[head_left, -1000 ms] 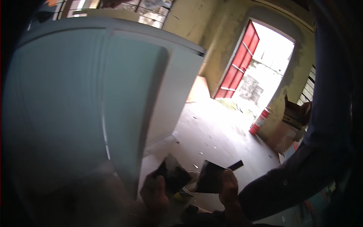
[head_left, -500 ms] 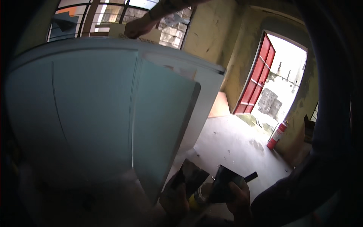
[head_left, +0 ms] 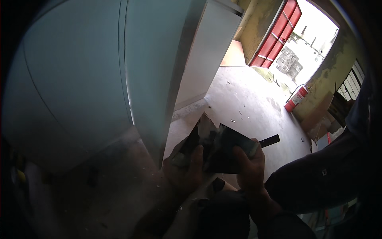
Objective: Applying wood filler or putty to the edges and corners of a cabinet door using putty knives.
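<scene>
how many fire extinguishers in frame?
1: a red fire extinguisher standing on the floor against the wall right of the open red door. Others may be hidden.

Head camera looks down, close over hands (head_left: 223,167); edges perhaps darkened.

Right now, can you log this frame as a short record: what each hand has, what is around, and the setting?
left hand: grips a dark crumpled sheet
right hand: grips a dark flat piece, thumb on top
hands: close together, the two pieces touching
left of hands: large white cabinet, panel edge-on
floor: bare concrete with small debris
background: open red door, red fire extinguisher by the wall
</scene>
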Motion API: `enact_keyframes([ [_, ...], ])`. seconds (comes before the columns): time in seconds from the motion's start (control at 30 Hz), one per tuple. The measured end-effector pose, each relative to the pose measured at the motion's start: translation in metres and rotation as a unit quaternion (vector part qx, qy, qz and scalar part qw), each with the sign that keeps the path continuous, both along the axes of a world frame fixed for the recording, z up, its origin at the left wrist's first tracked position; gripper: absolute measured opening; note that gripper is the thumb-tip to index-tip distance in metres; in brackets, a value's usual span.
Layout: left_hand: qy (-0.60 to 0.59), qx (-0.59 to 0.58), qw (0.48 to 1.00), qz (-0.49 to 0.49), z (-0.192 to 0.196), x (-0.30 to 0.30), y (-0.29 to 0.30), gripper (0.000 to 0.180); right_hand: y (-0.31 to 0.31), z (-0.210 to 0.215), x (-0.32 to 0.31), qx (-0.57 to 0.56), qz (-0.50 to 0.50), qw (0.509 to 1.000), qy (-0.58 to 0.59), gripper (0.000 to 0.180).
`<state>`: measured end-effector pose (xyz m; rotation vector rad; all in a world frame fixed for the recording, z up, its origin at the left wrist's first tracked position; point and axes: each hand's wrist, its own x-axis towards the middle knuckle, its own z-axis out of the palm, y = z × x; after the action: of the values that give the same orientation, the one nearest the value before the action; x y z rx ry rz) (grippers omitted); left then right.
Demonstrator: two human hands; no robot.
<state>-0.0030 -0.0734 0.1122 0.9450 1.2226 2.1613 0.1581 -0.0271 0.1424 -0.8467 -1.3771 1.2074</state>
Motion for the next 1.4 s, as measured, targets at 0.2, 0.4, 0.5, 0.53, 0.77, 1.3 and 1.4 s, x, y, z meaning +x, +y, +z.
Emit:
enact_keyframes([
  [0.2, 0.173, -0.020, 0.981, -0.086, -0.011, -0.019, 0.009, 0.025, 0.010, -0.008, -0.006, 0.015, -0.039, 0.998, -0.048, 0.015],
  [0.4, 0.179, -0.105, 0.958, -0.198, -0.025, -0.029, 0.016, 0.025, 0.024, -0.032, -0.006, 0.006, -0.043, 0.997, -0.069, 0.015],
  [0.5, 0.184, -0.152, 0.944, -0.230, -0.027, -0.029, 0.019, 0.026, 0.031, -0.047, -0.005, 0.008, -0.042, 0.999, -0.017, 0.016],
  [0.53, 0.199, -0.167, 0.929, -0.262, -0.029, -0.028, 0.019, 0.026, 0.034, -0.049, -0.003, 0.010, -0.031, 0.999, -0.044, 0.016],
  [0.77, 0.162, -0.253, 0.915, -0.270, -0.067, -0.036, 0.033, 0.027, 0.048, -0.066, -0.005, 0.048, -0.069, 0.994, -0.068, 0.009],
  [1.3, -0.281, -0.318, 0.853, -0.304, -0.154, -0.034, 0.029, 0.026, 0.010, -0.245, 0.067, 0.148, 0.262, 0.856, -0.420, 0.048],
  [1.4, -0.205, -0.376, 0.876, -0.221, -0.176, -0.025, 0.031, 0.031, 0.014, -0.238, 0.075, 0.161, 0.046, 0.919, -0.357, 0.048],
])
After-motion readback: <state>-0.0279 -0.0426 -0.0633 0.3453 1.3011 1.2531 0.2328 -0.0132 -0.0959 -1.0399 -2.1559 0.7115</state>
